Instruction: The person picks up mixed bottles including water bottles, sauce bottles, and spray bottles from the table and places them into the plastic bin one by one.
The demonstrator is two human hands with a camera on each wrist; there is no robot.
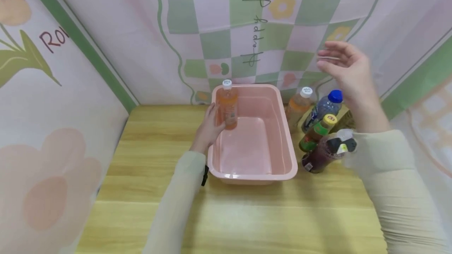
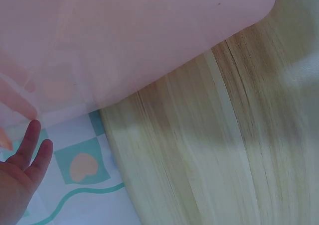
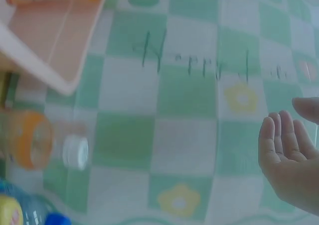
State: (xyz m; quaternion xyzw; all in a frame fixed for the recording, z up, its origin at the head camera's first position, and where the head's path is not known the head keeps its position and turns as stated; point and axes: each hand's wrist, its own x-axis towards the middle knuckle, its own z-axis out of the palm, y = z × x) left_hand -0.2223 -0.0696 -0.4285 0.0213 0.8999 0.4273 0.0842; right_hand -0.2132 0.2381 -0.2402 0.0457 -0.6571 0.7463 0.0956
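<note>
My left hand [image 1: 207,130] holds the left wall of a pink plastic basin [image 1: 259,176], its thumb inside the rim and its fingers outside. In the left wrist view, spread fingers [image 2: 40,163] show beside the basin's outer wall [image 2: 149,41]; the thumb is hard to make out there. A white-capped bottle of orange drink [image 1: 228,107] stands inside the basin, near that thumb. Raised at the right, my right hand [image 1: 347,68] has nothing in it, its fingers loosely bent. Below it are several bottles, the nearest a blue-capped bottle [image 1: 326,107].
Right of the basin stand another orange drink bottle [image 1: 298,107], a yellow-capped green-labelled bottle [image 1: 318,133] and a dark purple drink bottle [image 1: 319,156]. My right forearm partly covers a brownish item behind them. A checked curtain [image 1: 247,15] hangs behind the wooden table [image 1: 148,160].
</note>
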